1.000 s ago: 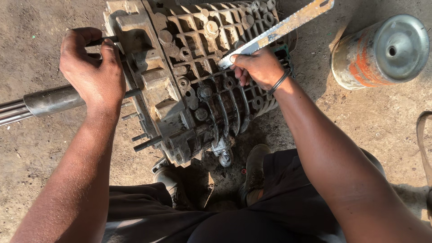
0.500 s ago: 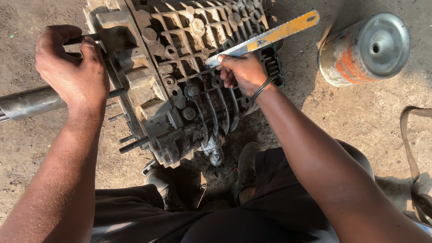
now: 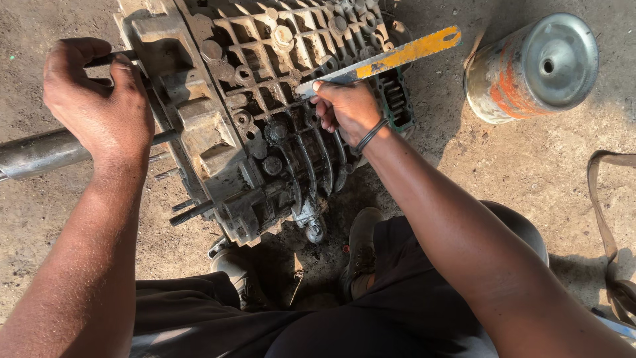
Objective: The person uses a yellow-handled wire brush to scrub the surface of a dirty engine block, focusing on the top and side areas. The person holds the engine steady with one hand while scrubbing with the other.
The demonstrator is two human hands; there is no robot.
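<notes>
Down on the dirt ground [image 3: 503, 172], the right hand [image 3: 348, 109] is closed around one end of a yellow hacksaw blade [image 3: 391, 58], thin and springy-looking, best held near its grey end. That blade lies across the ribbed metal casing [image 3: 265, 113], likely heavy and rigid. Left of the grip, the left hand [image 3: 99, 109] clamps the casing's edge above a steel shaft [image 3: 40, 154].

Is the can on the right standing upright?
No, the can lies on its side on the dirt, its round metal end facing the camera.
</notes>
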